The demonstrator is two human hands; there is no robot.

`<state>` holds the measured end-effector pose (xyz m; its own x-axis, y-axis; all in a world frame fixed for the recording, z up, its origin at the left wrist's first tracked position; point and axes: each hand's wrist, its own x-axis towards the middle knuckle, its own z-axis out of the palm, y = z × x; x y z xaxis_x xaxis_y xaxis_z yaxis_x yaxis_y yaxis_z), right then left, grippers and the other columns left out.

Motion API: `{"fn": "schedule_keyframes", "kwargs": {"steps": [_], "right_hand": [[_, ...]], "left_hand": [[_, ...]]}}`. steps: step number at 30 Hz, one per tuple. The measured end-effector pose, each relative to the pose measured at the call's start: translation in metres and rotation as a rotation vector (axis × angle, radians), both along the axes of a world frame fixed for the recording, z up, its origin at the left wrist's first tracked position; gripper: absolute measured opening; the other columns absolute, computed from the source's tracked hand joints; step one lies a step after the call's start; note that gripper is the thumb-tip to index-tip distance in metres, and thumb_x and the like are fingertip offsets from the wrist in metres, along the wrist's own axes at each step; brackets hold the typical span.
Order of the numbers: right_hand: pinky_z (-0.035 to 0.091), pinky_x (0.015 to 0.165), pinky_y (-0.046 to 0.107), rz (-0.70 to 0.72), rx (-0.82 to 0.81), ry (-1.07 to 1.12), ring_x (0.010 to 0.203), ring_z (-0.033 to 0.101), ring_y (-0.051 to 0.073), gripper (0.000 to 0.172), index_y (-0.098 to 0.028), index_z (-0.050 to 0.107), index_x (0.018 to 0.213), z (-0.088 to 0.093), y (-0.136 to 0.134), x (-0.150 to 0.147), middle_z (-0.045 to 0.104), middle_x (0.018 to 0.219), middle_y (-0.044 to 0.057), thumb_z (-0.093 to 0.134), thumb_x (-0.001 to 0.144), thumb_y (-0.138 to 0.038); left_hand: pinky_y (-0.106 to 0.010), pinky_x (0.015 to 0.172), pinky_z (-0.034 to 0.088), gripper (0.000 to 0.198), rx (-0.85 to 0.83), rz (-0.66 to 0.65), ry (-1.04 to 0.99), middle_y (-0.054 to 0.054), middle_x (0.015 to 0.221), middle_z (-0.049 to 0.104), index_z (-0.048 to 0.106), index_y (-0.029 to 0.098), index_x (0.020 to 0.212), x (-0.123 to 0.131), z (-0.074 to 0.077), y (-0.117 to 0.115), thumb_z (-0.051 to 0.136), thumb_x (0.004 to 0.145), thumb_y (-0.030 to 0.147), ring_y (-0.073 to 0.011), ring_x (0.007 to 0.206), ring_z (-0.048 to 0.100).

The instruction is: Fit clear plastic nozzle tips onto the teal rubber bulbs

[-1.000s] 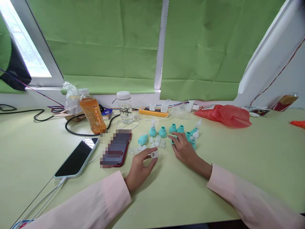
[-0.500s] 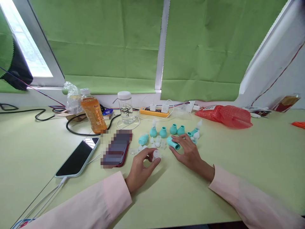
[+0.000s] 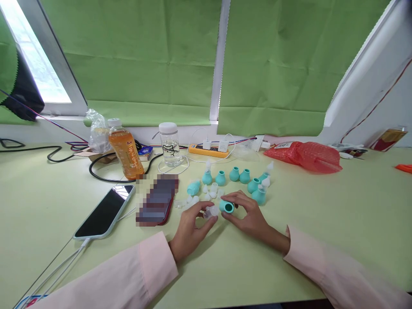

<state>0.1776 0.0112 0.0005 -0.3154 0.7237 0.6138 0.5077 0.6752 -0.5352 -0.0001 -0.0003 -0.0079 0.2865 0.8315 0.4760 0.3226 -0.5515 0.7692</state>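
My left hand pinches a small clear plastic tip just above the pale green table. My right hand grips a teal rubber bulb lying sideways, its open mouth facing the clear tip a few centimetres away. Behind the hands stand several more teal bulbs, some with clear tips fitted. Loose clear tips lie scattered among them.
Two phones lie at left: a charging one and a dark red one. Further back stand an orange drink bottle, a clear water bottle, a power strip, black cables and a red plastic bag.
My right hand picked a teal bulb out of the group and drew it left and toward me, next to the clear tip. My left hand kept its pinch on the tip.
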Motion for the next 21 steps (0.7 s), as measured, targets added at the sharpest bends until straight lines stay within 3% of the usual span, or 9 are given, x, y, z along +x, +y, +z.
{"fn": "schedule_keyframes", "kwargs": {"steps": [3,7,10,12,17,21], "right_hand": [[0.045,0.069,0.032,-0.024,0.038,-0.046,0.079,0.049,0.017,0.032,-0.022,0.055,0.103,0.0017,-0.0031,-0.0007,0.047,0.082,0.004,0.055,0.071,-0.022],[0.045,0.066,0.030,-0.044,0.056,-0.063,0.076,0.049,0.016,0.025,-0.020,0.057,0.092,0.0011,-0.0057,-0.0006,0.041,0.086,0.006,0.054,0.067,-0.017],[0.045,0.065,0.028,-0.002,0.051,-0.076,0.077,0.051,0.016,0.022,-0.019,0.054,0.086,-0.0004,-0.0050,0.0003,0.047,0.088,0.006,0.052,0.065,-0.013],[0.044,0.062,0.027,0.044,0.057,-0.097,0.072,0.053,0.015,0.022,-0.019,0.052,0.085,-0.0015,-0.0041,0.0008,0.053,0.079,0.004,0.052,0.064,-0.013],[0.042,0.055,0.023,0.038,0.061,-0.125,0.060,0.054,0.013,0.016,-0.018,0.051,0.078,-0.0031,-0.0037,0.0012,0.058,0.067,0.001,0.053,0.063,-0.015],[0.041,0.053,0.022,0.058,0.024,-0.113,0.057,0.054,0.012,0.014,-0.019,0.050,0.075,-0.0029,-0.0054,0.0003,0.058,0.065,0.000,0.052,0.061,-0.015]], "left_hand": [[-0.024,0.064,0.048,0.023,0.004,0.052,-0.039,-0.003,0.086,0.057,0.051,0.016,0.090,0.0000,0.0010,-0.0004,0.058,0.071,0.025,-0.0117,0.073,0.053],[-0.022,0.063,0.047,0.022,0.046,0.023,-0.048,-0.003,0.084,0.058,0.055,0.017,0.092,-0.0010,0.0026,-0.0005,0.057,0.072,0.025,-0.0119,0.074,0.054],[-0.022,0.063,0.046,0.021,0.094,-0.073,0.000,-0.003,0.081,0.057,0.057,0.018,0.097,-0.0027,0.0029,0.0000,0.052,0.077,0.022,-0.0116,0.073,0.053],[-0.023,0.064,0.045,0.022,0.086,-0.128,0.023,-0.003,0.081,0.056,0.057,0.019,0.099,-0.0035,0.0028,0.0000,0.049,0.079,0.022,-0.0120,0.074,0.053],[-0.023,0.063,0.047,0.026,-0.113,-0.113,-0.044,-0.004,0.092,0.056,0.051,0.020,0.101,-0.0020,0.0032,-0.0026,0.051,0.076,0.025,-0.0134,0.078,0.054],[-0.022,0.054,0.046,0.023,-0.296,-0.121,-0.191,-0.001,0.072,0.056,0.053,0.015,0.089,0.0004,0.0043,-0.0025,0.059,0.070,0.027,-0.0107,0.059,0.054]]}}
